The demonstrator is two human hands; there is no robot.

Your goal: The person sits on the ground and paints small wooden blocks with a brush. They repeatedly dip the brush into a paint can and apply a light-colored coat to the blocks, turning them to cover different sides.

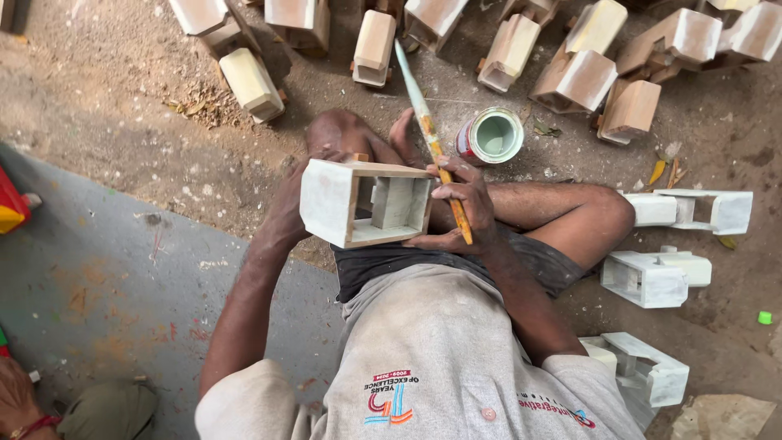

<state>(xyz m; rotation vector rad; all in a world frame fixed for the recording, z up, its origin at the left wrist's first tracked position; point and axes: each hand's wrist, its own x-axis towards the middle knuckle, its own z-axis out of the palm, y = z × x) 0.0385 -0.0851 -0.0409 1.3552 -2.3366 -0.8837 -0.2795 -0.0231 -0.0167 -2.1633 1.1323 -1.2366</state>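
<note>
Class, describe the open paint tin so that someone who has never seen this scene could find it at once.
Start at the wooden box held over the person's lap, then look just beyond the right hand to the dirt ground. There stands the paint tin, beside the brush. It is the only round thing among blocky wooden pieces, red-sided with pale green paint inside.

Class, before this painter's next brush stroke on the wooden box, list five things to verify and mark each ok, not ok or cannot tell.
1. Left hand grips the open-sided, white-painted wooden box: ok.
2. Right hand holds the long paintbrush with orange and pale green handle: ok.
3. Brush bristles loaded with paint: cannot tell, the tip is hidden.
4. Small round tin of pale paint upright, open, beside the knee: ok.
5. Finished white pieces lie apart from the unpainted wooden blocks: ok.
</note>
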